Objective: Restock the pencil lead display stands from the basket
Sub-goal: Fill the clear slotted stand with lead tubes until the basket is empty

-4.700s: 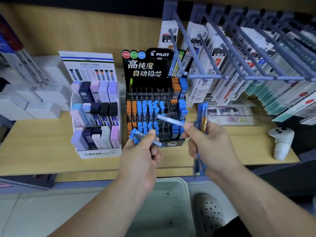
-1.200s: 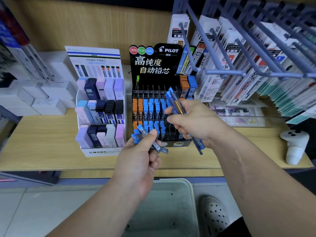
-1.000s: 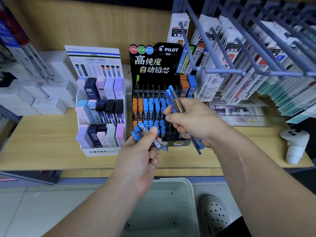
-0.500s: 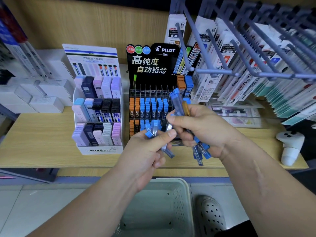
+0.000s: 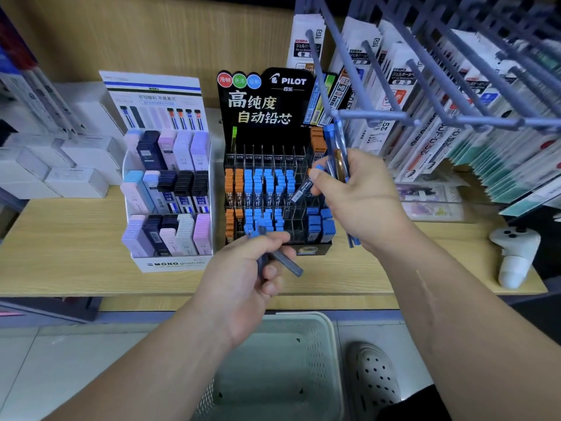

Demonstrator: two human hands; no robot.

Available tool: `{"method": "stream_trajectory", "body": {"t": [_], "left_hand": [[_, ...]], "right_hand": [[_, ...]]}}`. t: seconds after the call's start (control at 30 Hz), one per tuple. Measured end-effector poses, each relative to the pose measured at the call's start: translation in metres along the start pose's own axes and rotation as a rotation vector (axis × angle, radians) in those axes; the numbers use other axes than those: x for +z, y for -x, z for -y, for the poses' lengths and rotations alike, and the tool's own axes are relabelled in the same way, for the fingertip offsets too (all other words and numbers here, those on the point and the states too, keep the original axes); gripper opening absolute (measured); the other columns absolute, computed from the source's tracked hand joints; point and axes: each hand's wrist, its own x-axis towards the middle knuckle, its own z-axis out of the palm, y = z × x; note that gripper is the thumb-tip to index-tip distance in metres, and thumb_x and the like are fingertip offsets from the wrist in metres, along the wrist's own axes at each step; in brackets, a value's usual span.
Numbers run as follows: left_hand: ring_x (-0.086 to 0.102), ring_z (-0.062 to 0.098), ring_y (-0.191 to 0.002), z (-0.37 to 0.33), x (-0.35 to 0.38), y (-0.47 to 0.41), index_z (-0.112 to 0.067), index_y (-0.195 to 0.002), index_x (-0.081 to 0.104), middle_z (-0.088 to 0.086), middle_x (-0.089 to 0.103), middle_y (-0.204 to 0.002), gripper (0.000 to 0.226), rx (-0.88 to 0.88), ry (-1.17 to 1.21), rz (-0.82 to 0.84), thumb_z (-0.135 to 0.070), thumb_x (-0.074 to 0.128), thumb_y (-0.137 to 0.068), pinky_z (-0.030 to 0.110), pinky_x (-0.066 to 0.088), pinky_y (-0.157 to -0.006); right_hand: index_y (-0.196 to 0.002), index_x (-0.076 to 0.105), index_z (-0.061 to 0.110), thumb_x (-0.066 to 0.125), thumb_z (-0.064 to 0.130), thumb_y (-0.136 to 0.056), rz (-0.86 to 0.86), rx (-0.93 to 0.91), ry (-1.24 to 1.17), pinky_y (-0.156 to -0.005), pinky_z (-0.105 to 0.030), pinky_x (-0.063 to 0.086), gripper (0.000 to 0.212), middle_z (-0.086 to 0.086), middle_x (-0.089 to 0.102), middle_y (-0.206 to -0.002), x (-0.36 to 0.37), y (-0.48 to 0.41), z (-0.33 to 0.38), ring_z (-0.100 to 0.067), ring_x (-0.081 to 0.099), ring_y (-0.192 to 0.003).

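The black Pilot stand (image 5: 264,95), its clear acrylic slots packed with slim orange- and blue-capped tubes, sits on the wood-grain tabletop (image 5: 60,238). Before its right half, the right hand (image 5: 361,199) grips an upright bundle (image 5: 334,141) of slender blue tubes and pinches one capped tube (image 5: 303,188), which slants toward the middle slots. At the stand's lower edge, the left hand (image 5: 243,281) clutches several dark tubes (image 5: 288,264). The pale perforated plastic basket (image 5: 303,316) sits low in front of the stand.

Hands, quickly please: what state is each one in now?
Left hand: closed, holding a few blue lead tubes.
Right hand: closed, holding a bundle of lead tubes.
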Motion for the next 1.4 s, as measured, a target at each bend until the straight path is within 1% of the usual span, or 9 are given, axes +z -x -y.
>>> {"method": "stream_trajectory", "body": {"t": [0.07, 0.2, 0.3, 0.43, 0.67, 0.73, 0.9, 1.1, 1.4], "left_hand": [[0.038, 0.007, -0.045, -0.001, -0.002, 0.001, 0.002, -0.108, 0.067, 0.016, 0.069, -0.082, 0.020, 0.022, -0.022, 0.021, -0.007, 0.064, -0.091, 0.018, 0.028, -0.039], [0.037, 0.005, -0.041, -0.002, -0.003, 0.002, -0.007, -0.093, 0.061, 0.018, 0.070, -0.083, 0.005, 0.057, -0.038, 0.054, -0.009, 0.065, -0.091, 0.017, 0.027, -0.038], [0.036, 0.006, -0.040, -0.003, -0.004, 0.002, -0.010, -0.091, 0.059, 0.018, 0.072, -0.084, 0.006, 0.084, -0.026, 0.030, -0.010, 0.064, -0.091, 0.016, 0.027, -0.037], [0.032, 0.007, -0.041, -0.005, -0.007, 0.001, -0.011, -0.094, 0.058, 0.013, 0.072, -0.077, 0.007, 0.117, -0.020, -0.035, -0.015, 0.064, -0.094, 0.017, 0.025, -0.037], [0.030, 0.009, -0.042, -0.003, -0.009, 0.000, -0.013, -0.096, 0.057, 0.012, 0.072, -0.075, 0.008, 0.122, -0.043, -0.063, -0.017, 0.064, -0.095, 0.020, 0.023, -0.040], [0.031, 0.008, -0.041, -0.003, -0.009, 0.000, -0.013, -0.095, 0.057, 0.012, 0.072, -0.075, 0.008, 0.122, -0.045, -0.065, -0.017, 0.064, -0.095, 0.020, 0.023, -0.040], [0.032, 0.008, -0.040, -0.004, -0.012, 0.000, -0.013, -0.094, 0.057, 0.012, 0.072, -0.077, 0.007, 0.120, -0.042, -0.063, -0.017, 0.063, -0.095, 0.019, 0.024, -0.039], [0.031, 0.008, -0.039, -0.004, -0.012, -0.001, -0.012, -0.091, 0.057, 0.013, 0.071, -0.075, 0.008, 0.124, -0.038, -0.058, -0.016, 0.063, -0.095, 0.019, 0.024, -0.038], [0.031, 0.008, -0.040, -0.005, -0.012, 0.001, -0.012, -0.091, 0.059, 0.014, 0.072, -0.078, 0.007, 0.123, -0.023, -0.052, -0.016, 0.064, -0.094, 0.019, 0.024, -0.039]], "right_hand": [[-0.090, 0.066, 0.030, 0.068, 0.028, -0.093, 0.016, -0.015, 0.074, -0.066, -0.032, 0.051, 0.004, 0.010, 0.073, -0.073, 0.001, -0.002, 0.000, -0.005, 0.059, -0.060], [-0.097, 0.066, 0.025, 0.066, 0.026, -0.096, 0.046, -0.031, 0.122, -0.072, -0.019, 0.048, 0.002, 0.009, 0.072, -0.075, 0.003, 0.001, 0.002, -0.005, 0.064, -0.077], [-0.098, 0.066, 0.023, 0.065, 0.024, -0.096, 0.055, -0.046, 0.138, -0.077, -0.028, 0.051, 0.002, 0.006, 0.072, -0.079, 0.004, 0.002, 0.005, -0.011, 0.066, -0.082], [-0.089, 0.066, 0.026, 0.067, 0.024, -0.095, 0.152, -0.013, 0.134, -0.064, -0.025, 0.043, 0.006, 0.009, 0.073, -0.073, -0.005, 0.003, 0.006, 0.004, 0.058, -0.057], [-0.094, 0.066, 0.020, 0.069, 0.023, -0.094, 0.235, 0.008, 0.256, -0.053, -0.008, 0.040, 0.004, 0.008, 0.073, -0.077, 0.004, 0.007, -0.002, 0.011, 0.060, -0.066], [-0.096, 0.064, 0.018, 0.069, 0.023, -0.094, 0.244, -0.001, 0.313, -0.054, -0.009, 0.042, 0.007, 0.006, 0.073, -0.080, 0.009, 0.006, -0.003, 0.010, 0.060, -0.066], [-0.100, 0.061, 0.015, 0.068, 0.026, -0.094, 0.204, -0.023, 0.441, -0.073, -0.033, 0.052, 0.015, -0.002, 0.070, -0.092, 0.017, 0.004, 0.000, -0.022, 0.064, -0.087], [-0.093, 0.061, 0.021, 0.070, 0.028, -0.094, 0.256, 0.006, 0.499, -0.049, -0.021, 0.032, 0.011, 0.010, 0.059, -0.078, 0.018, 0.003, 0.001, -0.007, 0.052, -0.064], [-0.094, 0.060, 0.014, 0.072, 0.030, -0.091, 0.163, -0.042, 0.615, -0.061, -0.032, 0.045, 0.020, -0.004, 0.068, -0.091, 0.025, 0.002, -0.007, -0.025, 0.062, -0.079]]}}
